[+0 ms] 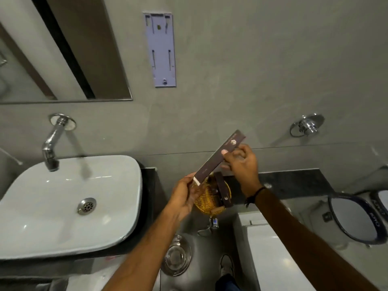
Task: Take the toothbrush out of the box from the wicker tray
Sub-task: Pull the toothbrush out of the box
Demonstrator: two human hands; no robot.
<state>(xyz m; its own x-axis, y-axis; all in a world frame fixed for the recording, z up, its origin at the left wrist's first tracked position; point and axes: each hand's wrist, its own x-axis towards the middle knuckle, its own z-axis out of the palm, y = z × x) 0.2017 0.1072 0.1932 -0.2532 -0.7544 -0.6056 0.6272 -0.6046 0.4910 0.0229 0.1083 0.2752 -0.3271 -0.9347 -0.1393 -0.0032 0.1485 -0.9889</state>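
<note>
Two bare hands hold one long, slim box (218, 158) in the air above the wicker tray (206, 199). At far left, a white glossy basin (63, 206) with a metal drain sits under a chrome wall tap (51, 143). The dark stone worktop (294, 181) carries the tray, a round woven piece, honey-coloured, with a second dark flat box (223, 191) lying in it.

Held box: dark brown card, matte, rectangular, small pale logo near the upper end. Long axis runs diagonally, lower end at left, upper end at right and toward the wall. A white strip shows at the lower-left end; whether it is the toothbrush or an inner flap cannot be told.

Left hand (184, 196): fingers closed in a pinch on the lower-left end of the box, at the white strip. Right hand (241, 164): fingers curled around the box's upper part, thumb pressed on its face. Right wrist wears a dark thread band (255, 196).
</note>
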